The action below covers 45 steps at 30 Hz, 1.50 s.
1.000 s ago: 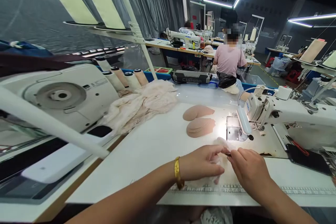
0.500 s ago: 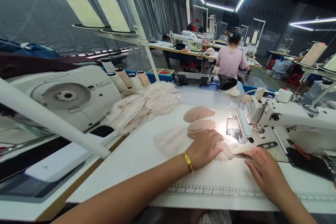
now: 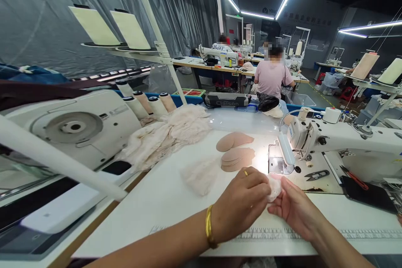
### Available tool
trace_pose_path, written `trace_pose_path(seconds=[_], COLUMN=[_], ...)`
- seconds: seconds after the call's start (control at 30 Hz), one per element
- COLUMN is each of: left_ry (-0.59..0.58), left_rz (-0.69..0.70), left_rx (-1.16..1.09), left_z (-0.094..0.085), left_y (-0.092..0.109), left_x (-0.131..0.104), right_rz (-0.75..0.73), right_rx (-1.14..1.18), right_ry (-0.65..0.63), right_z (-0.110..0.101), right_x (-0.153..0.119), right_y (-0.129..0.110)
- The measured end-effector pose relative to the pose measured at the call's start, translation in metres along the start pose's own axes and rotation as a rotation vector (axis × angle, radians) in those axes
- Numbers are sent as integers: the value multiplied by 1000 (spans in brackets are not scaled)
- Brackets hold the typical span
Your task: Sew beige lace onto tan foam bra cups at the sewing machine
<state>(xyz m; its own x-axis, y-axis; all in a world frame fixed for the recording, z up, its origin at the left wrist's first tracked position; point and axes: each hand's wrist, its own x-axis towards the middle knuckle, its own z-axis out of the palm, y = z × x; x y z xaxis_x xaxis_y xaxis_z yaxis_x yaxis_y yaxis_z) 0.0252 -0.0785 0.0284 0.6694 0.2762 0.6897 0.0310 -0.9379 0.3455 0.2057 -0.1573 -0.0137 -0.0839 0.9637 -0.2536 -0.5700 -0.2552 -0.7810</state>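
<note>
Between both hands is a small piece of pale lace fabric (image 3: 274, 189), held just above the table in front of the sewing machine (image 3: 333, 134). My left hand (image 3: 246, 201), with a gold ring and bracelet, closes on its left side with the fingers curled. On its right side, my right hand (image 3: 297, 209) pinches the fabric between thumb and fingers. Beige cup-shaped pieces (image 3: 237, 159) lie stacked left of the lit needle plate (image 3: 279, 165). A sheer lace piece (image 3: 201, 176) rests flat beyond my left forearm. Part of the held fabric is hidden by my fingers.
Thread snips (image 3: 317, 175) lie on the machine bed, and red-handled tweezers (image 3: 354, 177) on a black phone (image 3: 369, 194). A lace heap (image 3: 169, 130) sits at the left near thread cones (image 3: 136, 106). A printed ruler (image 3: 270, 234) runs along the front edge. A co-worker (image 3: 272, 76) sits ahead.
My right hand has moved left from beside the machine bed onto the lace piece. Both hands now hold the fabric, lifted and gathered nearer to me.
</note>
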Motion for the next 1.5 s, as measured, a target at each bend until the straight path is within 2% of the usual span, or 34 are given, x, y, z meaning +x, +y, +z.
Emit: trace_pose_path(seconds=[0.07,0.13,0.23,0.27,0.3,0.4,0.5,0.57,0.63,0.7,0.8,0.87,0.9,0.97,1.03,1.13,1.23,1.37,1.5], left_ry=[-84,-227,-447,-453,-409,-221,-250,-245,-182,-171,-295,-381,-377,-292,-223,-319,-355,-244,-19], left_rz=[-8,25,48,5,-68,-386,-666,-751,-750,-713,-667,-617,-592,-515,-430,-409,-438,-462,-493], left_rx=[-93,-179,-378,-429,-449,-420,-610,-732,-736,-679,-587,-479,-390,-148,114,356,418,454,413], left_z=[0,-6,-17,-19,-20,-15,-2,7,12,15,12,5,0,-14,-28,-41,-43,-41,-45], left_y=[2,4,3,1,-2,-18,-34,-38,-34,-26,-17,-21,-27,-46,-68,-95,-108,-108,-82], left_x=[-8,-13,-19,-21,-22,-22,-17,-14,-12,-11,-10,-8,-6,-3,-2,-6,-12,-10,4], right_rz=[-49,-81,-158,-196,-228,-267,-256,-228,-197,-234,-412,-424,-369,-223,-136,-138,-183,-250,-225], right_rx=[14,-36,-206,-290,-378,-562,-618,-657,-724,-847,-1000,-970,-922,-819,-752,-738,-725,-721,-700], right_ry=[93,157,144,130,115,57,1,-5,-8,3,41,11,-19,-57,-41,-5,9,47,85], right_z=[5,5,-1,-4,-6,-10,-12,-14,-13,-10,-6,-6,-8,-13,-19,-25,-29,-33,-32], right_x=[8,12,11,8,6,-4,-12,-14,-14,-13,-9,-5,-2,5,12,20,23,25,24], right_y=[-2,-4,-7,-7,-8,-12,-18,-21,-24,-26,-26,-26,-25,-22,-19,-12,-6,-4,-7])
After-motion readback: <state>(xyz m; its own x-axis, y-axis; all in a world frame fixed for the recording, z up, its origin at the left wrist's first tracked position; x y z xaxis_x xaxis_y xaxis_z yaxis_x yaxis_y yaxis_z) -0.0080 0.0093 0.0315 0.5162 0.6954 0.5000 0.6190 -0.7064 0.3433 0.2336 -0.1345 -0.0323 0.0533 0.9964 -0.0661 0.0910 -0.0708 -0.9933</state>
